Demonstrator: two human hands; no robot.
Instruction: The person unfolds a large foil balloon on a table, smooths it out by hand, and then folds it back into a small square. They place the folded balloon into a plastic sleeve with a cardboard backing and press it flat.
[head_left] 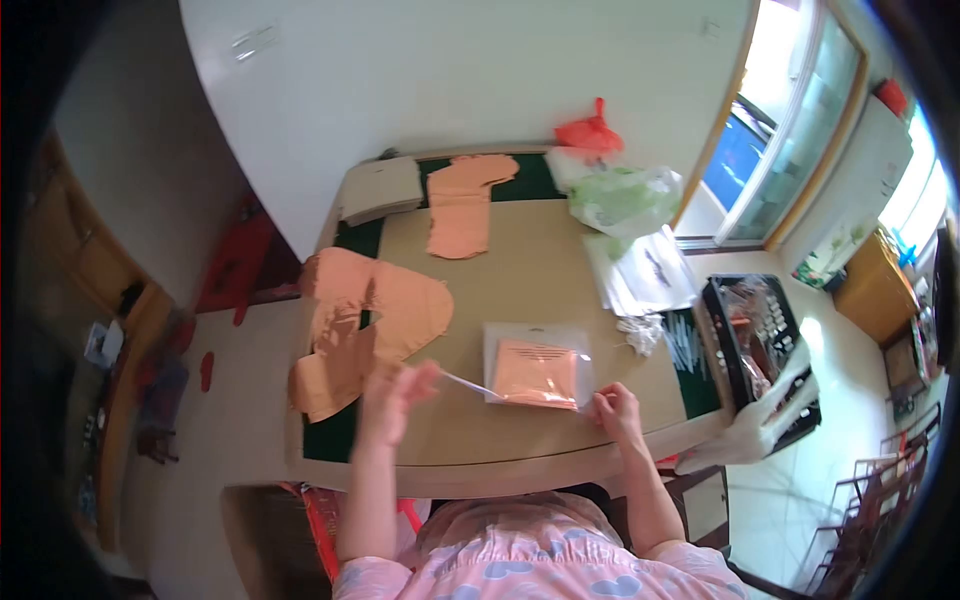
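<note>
A clear plastic bag (585, 345) lies on the table in front of me, with a folded orange piece (536, 375) inside it and dark printed lines near its top. My right hand (618, 412) is closed, its fingertips pinching the bag's lower right edge. From the lower left corner of the bag a thin white strip (468, 383) stretches up to the fingertips of my left hand (395, 400), which is raised and blurred by motion. Beside that hand lie several overlapping orange cut pieces (410, 305), shiny and creased.
At the back of the table (540, 270) are another orange piece (460, 210) and a grey stack (383, 190). Clear bags (645, 270), a green-white bag (625, 200), a red bag (590, 132) and white string (640, 333) line the right. A black crate (760, 340) stands off the right edge.
</note>
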